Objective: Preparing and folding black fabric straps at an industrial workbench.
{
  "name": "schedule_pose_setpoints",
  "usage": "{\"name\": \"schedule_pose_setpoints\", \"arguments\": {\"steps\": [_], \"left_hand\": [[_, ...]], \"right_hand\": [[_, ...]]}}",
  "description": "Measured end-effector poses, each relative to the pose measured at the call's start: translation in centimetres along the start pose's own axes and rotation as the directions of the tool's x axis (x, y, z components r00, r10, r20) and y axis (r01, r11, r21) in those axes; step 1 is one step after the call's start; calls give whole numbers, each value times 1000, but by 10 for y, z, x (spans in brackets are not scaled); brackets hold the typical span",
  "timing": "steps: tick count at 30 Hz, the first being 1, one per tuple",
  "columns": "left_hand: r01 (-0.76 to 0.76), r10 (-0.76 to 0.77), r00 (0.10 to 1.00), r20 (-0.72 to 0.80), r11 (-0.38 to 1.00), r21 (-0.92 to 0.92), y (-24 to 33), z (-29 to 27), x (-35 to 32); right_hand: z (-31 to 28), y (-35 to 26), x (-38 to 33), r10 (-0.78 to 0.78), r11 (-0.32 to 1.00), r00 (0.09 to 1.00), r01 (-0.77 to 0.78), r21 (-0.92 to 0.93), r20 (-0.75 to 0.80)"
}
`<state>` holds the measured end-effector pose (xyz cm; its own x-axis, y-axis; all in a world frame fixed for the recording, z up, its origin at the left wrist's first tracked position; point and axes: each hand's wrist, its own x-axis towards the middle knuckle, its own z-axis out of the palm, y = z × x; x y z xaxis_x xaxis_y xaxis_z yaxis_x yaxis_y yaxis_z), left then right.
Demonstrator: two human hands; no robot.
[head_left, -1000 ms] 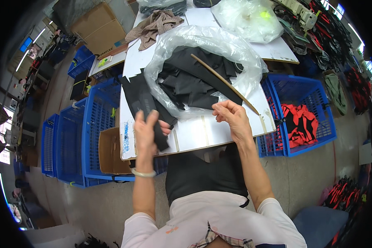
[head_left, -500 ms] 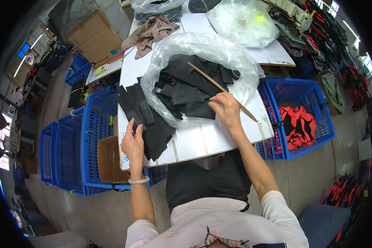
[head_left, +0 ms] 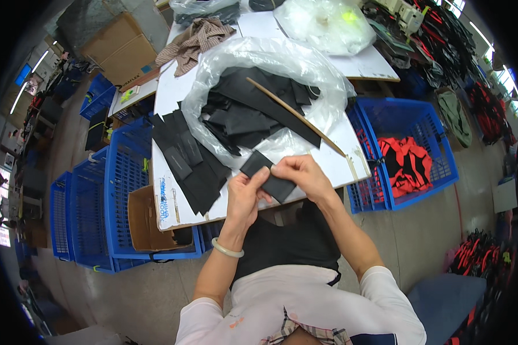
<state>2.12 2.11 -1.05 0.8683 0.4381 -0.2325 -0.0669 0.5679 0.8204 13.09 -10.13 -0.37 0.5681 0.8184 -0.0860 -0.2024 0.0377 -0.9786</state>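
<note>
Both hands meet over the table's near edge, holding one black fabric piece (head_left: 269,179) between them. My left hand (head_left: 246,194) pinches its left side with thumb and fingers. At its upper right edge, my right hand (head_left: 307,175) grips with closed fingertips. Just beyond the hands lies an open clear plastic bag (head_left: 200,92) full of black fabric pieces (head_left: 242,118). A thin wooden stick (head_left: 293,115) slants across the bag's right side. Left of the bag, a fanned pile of black fabric strips (head_left: 190,161) lies on the white table (head_left: 166,95).
Blue plastic crates (head_left: 110,195) stand left of the table, with a cardboard box (head_left: 141,221) inside one. Another blue crate (head_left: 443,167) at the right holds red and black fabric (head_left: 406,164). A checked cloth (head_left: 193,43) and a second plastic bag (head_left: 328,26) lie at the back.
My left hand has moved right from beside the strip pile, and my right hand has come nearer. They now hold a black fabric piece together. The whole view has shifted slightly.
</note>
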Motion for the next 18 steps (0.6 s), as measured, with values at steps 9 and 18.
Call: {"name": "schedule_pose_setpoints", "arguments": {"steps": [9,18], "left_hand": [[-39,13,996,-93,961,-274,0,24,-6],[91,-160,985,-61,791,-605,-34,22,-28]], "right_hand": [[3,15,-37,-174,923,971,218,317,-161],[5,28,-47,-185,867,953,273,417,-240]]}}
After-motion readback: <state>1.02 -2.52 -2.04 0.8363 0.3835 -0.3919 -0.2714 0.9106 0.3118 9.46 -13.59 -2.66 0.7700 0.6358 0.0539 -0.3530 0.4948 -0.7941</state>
